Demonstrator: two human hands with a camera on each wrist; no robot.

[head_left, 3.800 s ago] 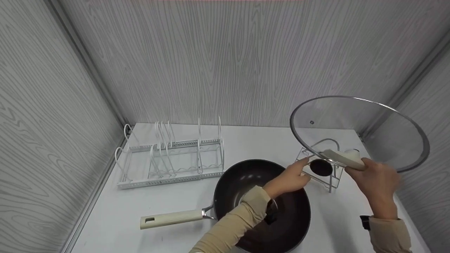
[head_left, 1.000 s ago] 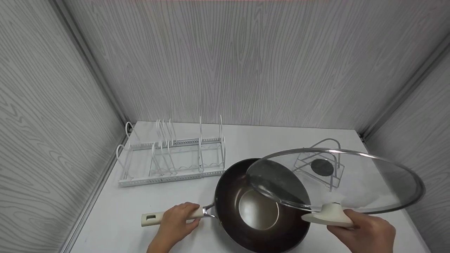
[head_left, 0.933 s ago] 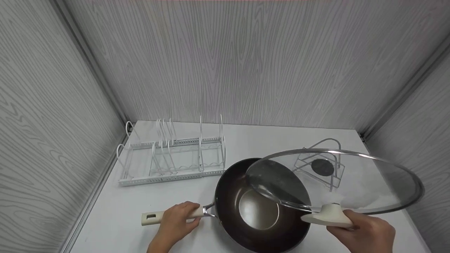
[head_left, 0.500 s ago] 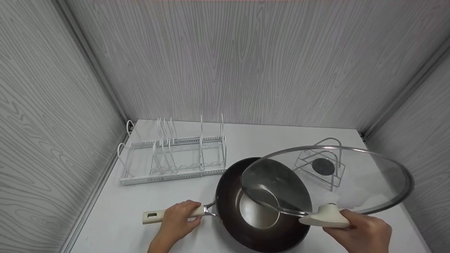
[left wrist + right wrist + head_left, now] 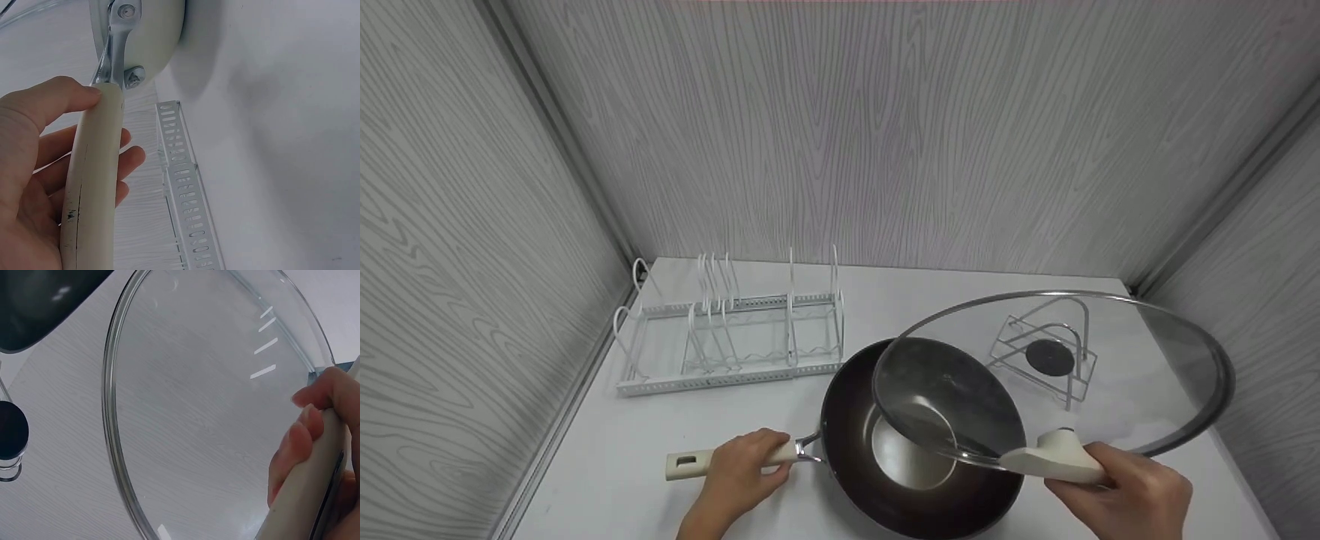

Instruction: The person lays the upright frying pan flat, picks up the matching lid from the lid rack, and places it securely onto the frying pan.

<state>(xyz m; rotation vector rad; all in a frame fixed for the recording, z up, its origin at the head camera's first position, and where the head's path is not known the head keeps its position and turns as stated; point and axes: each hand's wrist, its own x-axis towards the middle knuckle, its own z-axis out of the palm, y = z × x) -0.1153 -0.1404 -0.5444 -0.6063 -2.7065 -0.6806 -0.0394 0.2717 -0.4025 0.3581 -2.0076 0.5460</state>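
A dark wok [image 5: 855,480] with a cream handle [image 5: 688,465] stands on the white table in the head view. My left hand [image 5: 741,472] grips that handle close to its metal bracket; in the left wrist view, the thumb lies on top and the fingers wrap around the handle [image 5: 93,185]. My right hand [image 5: 1140,487] holds a clear glass lid [image 5: 1155,360] by its cream knob [image 5: 1057,459]. The lid is tilted above the wok's right side and the table. In the right wrist view, fingers curl around the knob [image 5: 306,489], beside the glass [image 5: 197,410].
At the left back stands a white wire rack [image 5: 705,384] with upright loops. A small wire stand [image 5: 1080,375] with a black disc [image 5: 1050,358] is seen through the lid at right. Grey wood-grain panels [image 5: 870,135] border the table at the back and sides.
My left hand has gone from the wire stand, across the wok, to its handle. The lid has come down and left toward the wok; over the last second it tilts up slightly.
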